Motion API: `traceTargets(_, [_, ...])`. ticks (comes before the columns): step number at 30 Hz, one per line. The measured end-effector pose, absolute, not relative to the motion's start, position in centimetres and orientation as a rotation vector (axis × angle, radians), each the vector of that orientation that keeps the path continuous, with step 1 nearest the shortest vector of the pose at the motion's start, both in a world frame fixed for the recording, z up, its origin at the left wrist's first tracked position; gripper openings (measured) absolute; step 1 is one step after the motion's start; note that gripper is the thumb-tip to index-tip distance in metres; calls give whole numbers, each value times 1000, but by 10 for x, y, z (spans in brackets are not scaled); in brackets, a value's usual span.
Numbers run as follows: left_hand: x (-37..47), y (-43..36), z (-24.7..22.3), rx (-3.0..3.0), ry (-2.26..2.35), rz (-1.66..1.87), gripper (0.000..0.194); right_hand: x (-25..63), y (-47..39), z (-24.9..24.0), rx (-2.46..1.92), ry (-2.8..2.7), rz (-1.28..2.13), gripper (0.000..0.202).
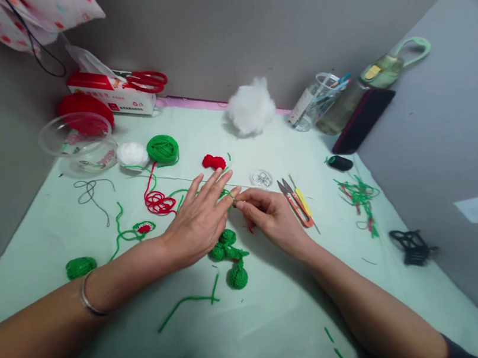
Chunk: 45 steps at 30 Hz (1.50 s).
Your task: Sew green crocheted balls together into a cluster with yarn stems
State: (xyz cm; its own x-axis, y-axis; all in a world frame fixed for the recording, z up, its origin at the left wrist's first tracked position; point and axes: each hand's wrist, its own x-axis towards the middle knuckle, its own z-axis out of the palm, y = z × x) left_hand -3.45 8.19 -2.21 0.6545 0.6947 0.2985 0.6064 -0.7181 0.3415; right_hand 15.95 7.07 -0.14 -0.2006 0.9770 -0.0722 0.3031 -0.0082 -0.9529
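My left hand (198,224) is spread palm down over the middle of the table, its fingers apart and pointing up and right. Beside its fingertips, my right hand (269,216) is pinched on something small that I cannot make out. Green yarn shows between the two hands. Just below my left hand lie green crocheted pieces (238,275) with round ends. A red crocheted piece (214,162) rests above the fingers. To the left, red yarn (159,203) lies in loose loops, near a small green, white and red piece (144,228).
Orange snips (300,209) and a yellow-handled hook (303,201) lie right of my right hand. Green (162,149) and white (132,154) yarn balls, a plastic tub (75,137) and a tissue box (118,92) stand back left. White stuffing (250,107) and a bottle (342,104) are behind.
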Motion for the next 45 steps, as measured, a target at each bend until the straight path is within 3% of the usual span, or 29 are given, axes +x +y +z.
traceTargets(6, [-36, 84, -25, 2640, 1031, 609, 49, 158, 73, -1, -1338, -1516, 1347, 23])
traceTargets(9, [-37, 87, -24, 2548, 1008, 644, 46, 160, 73, 0, -1380, -1520, 1227, 22])
traceTargets(17, [-42, 94, -11, 1642, 1109, 897, 15, 155, 64, 1, -1445, -1716, 911, 19])
traceTargets(28, [-38, 91, -7, 1223, 1004, 842, 23, 151, 54, -4, -1412, -1926, 657, 19])
traceTargets(38, [-39, 89, -6, 1159, 976, 810, 19, 154, 55, -9, -1383, -2185, 38, 29])
traceTargets(45, [-37, 91, 2, 971, 970, 877, 12, 156, 57, -5, -1440, -2118, 260, 23])
